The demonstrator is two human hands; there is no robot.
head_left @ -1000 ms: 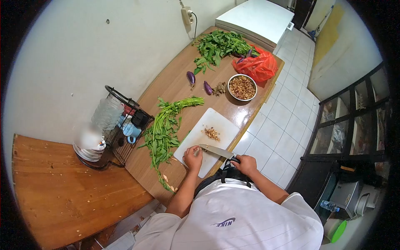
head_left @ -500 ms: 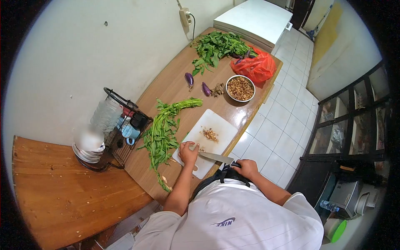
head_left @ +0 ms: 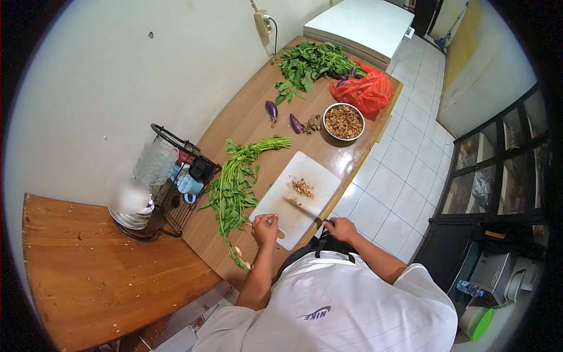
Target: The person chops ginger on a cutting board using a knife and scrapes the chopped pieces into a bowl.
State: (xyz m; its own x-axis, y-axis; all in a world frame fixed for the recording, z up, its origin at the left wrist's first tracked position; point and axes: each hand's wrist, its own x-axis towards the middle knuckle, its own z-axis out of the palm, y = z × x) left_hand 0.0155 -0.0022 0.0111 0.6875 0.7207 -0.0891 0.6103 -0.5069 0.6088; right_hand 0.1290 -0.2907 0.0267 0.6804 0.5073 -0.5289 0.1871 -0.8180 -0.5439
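My right hand (head_left: 341,229) grips the dark handle of a kitchen knife (head_left: 308,212). Its blade lies over a white cutting board (head_left: 291,236), the tip close to a small heap of chopped brown pieces (head_left: 302,188). At the board's left edge, my left hand (head_left: 266,230) is closed with fingertips pressed together; what they may hold is too small to make out. Beside that hand lies a bunch of leafy greens (head_left: 231,188). Farther back stands a round metal bowl (head_left: 344,122) full of similar chopped brown pieces.
Two small purple eggplants (head_left: 271,110) and some brown roots (head_left: 312,124) lie behind the board. More greens (head_left: 311,67) and a red plastic bag (head_left: 366,91) are at the far end. A dish rack (head_left: 176,205) with cups and plates stands left.
The knife has moved away from my left hand, its tip now near the chopped heap. My left hand has drawn back toward the board's edge. The view has shifted slightly.
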